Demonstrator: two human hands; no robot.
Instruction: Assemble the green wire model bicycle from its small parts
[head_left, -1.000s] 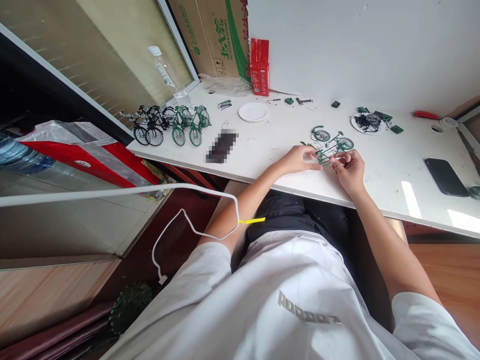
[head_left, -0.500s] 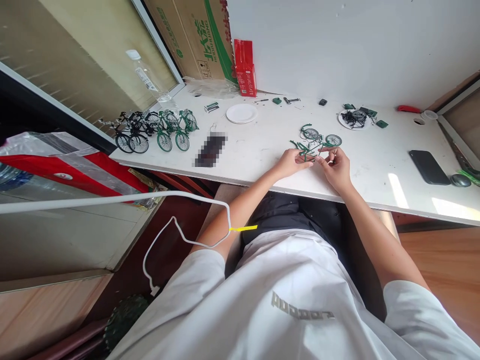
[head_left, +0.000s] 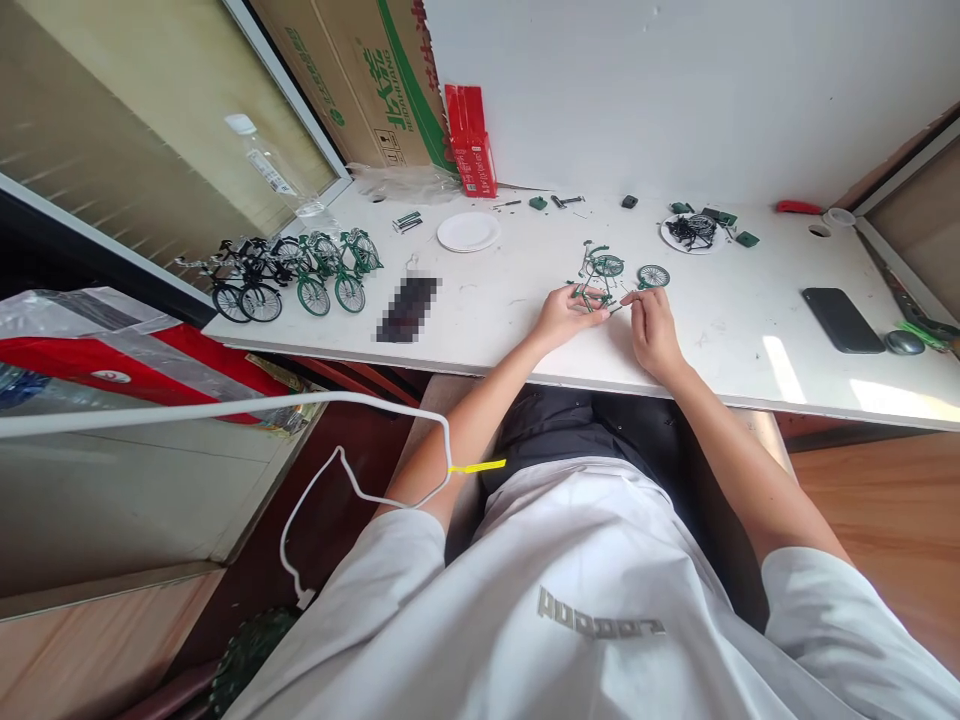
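**Green model bicycle (head_left: 607, 266) in the left hand (head_left: 564, 316)**

The left hand's fingers grip it; the fingers of the right hand (head_left: 654, 328) are pinched closed just beside it — whether on anything cannot be told. On the bench (head_left: 487, 300), a spoked wheel (head_left: 653, 277) lies just beyond the right fingers.

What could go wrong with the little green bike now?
The separate wheel lies right by the right hand, so a knuckle might nudge it away. The left hand holds the thin green frame, which could perhaps bend if squeezed too hard.
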